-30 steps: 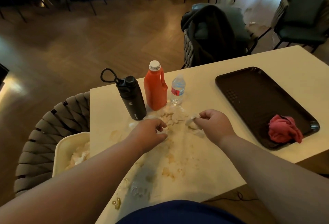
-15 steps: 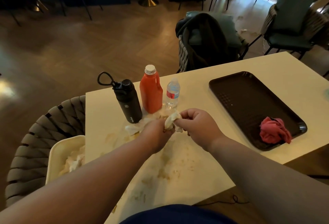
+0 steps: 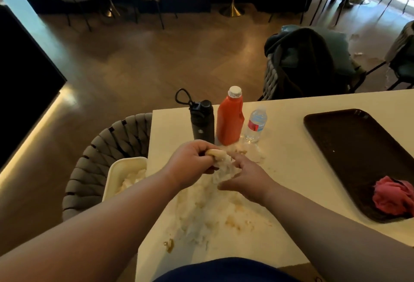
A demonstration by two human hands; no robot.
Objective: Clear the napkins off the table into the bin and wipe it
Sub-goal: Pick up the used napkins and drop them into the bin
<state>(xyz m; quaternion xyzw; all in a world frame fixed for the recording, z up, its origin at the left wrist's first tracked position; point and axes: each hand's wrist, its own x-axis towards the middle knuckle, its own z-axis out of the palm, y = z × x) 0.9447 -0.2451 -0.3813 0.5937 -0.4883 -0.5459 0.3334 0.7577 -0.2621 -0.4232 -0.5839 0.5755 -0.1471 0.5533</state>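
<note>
1. The napkin wad (image 3: 224,167), at frame centre over the table (image 3: 291,158), is gripped by the left hand (image 3: 192,163). The right hand (image 3: 251,178) is held loose-fingered against it.
2. The wad should be kept compact and swung to the bin (image 3: 116,169) at lower left, so no scraps are dropped.
3. Counted: one wad, one bin, one tray (image 3: 347,147), one red cloth (image 3: 392,196), three bottles.

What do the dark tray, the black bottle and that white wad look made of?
The tray: probably hard plastic, dark brown, with a textured floor and dull sheen. The black bottle: matte coated metal or plastic; cannot tell which. The wad in the left hand: soft crumpled paper napkin, stained.
</note>
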